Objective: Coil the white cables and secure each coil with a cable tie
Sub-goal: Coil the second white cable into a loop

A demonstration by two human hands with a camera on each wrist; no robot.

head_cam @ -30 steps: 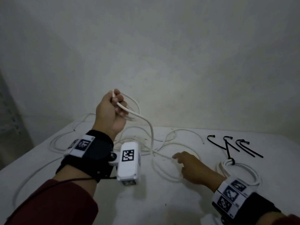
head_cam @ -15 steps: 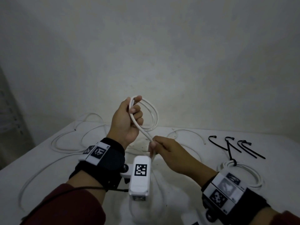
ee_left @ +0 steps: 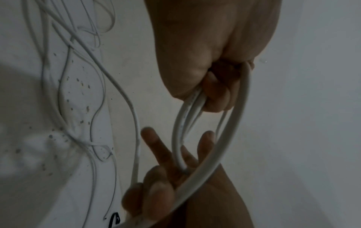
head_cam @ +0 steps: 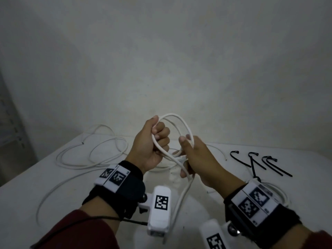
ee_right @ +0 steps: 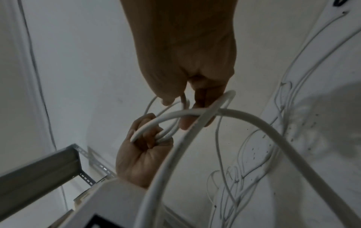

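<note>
Your left hand (head_cam: pixel 150 146) is fisted round a few loops of the cable (head_cam: pixel 181 123), held up above the table (head_cam: pixel 53 186). Your right hand (head_cam: pixel 197 159) has its lower fingers curled on the running strand while two fingers stand straight inside the loop. The cable looks light, springy and smooth, so loops will likely want to pop open: grip where the strands cross. Loose cable trails on the table; one tied coil (head_cam: pixel 273 189) and the ties (head_cam: pixel 260 162) lie to the right.

I see a bare, dim utility or storage room: a plain white wall (head_cam: pixel 161 60), a white table (head_cam: pixel 53 186), and a slotted metal shelf frame (ee_right: pixel 58 162).
</note>
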